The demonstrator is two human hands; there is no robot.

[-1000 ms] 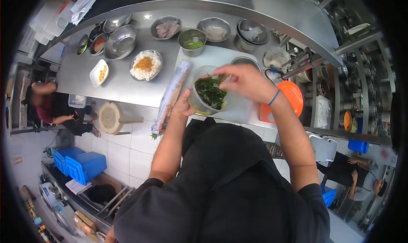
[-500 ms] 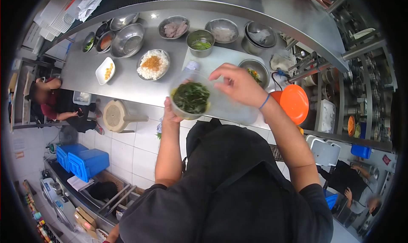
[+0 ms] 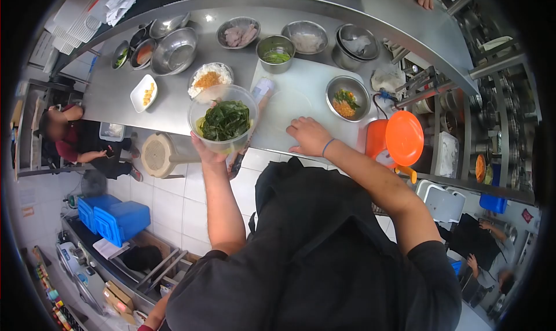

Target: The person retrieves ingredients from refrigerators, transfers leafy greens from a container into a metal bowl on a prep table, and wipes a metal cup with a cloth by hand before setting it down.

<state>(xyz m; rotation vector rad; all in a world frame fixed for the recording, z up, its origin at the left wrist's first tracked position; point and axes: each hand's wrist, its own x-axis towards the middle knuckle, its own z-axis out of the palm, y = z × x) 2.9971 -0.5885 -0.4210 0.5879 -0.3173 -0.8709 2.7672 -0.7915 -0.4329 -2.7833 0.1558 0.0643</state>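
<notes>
My left hand (image 3: 209,150) holds up a clear plastic tub (image 3: 250,137) from below and the side. Dark green leaves (image 3: 226,120) fill much of it. The tub hangs at the left of the white cutting board (image 3: 289,125), in front of a metal bowl of white rice with an orange-brown topping (image 3: 209,79). At the board's near edge rests my right hand (image 3: 308,136), fingers apart and slightly bent, with nothing seen in it. Beyond it, a steel bowl (image 3: 347,98) holds chopped orange and green food.
Steel bowls with pale meat (image 3: 240,35) and a deep pot with green pieces (image 3: 276,54) stand farther back. A white dish (image 3: 143,94) is at left, an orange container (image 3: 403,139) at right. A raised steel shelf (image 3: 272,1) spans the back. Other people stand at both sides.
My left hand has carried the tub of leaves leftward, off the board. My right hand has come down from beside the tub to the board's near edge.
</notes>
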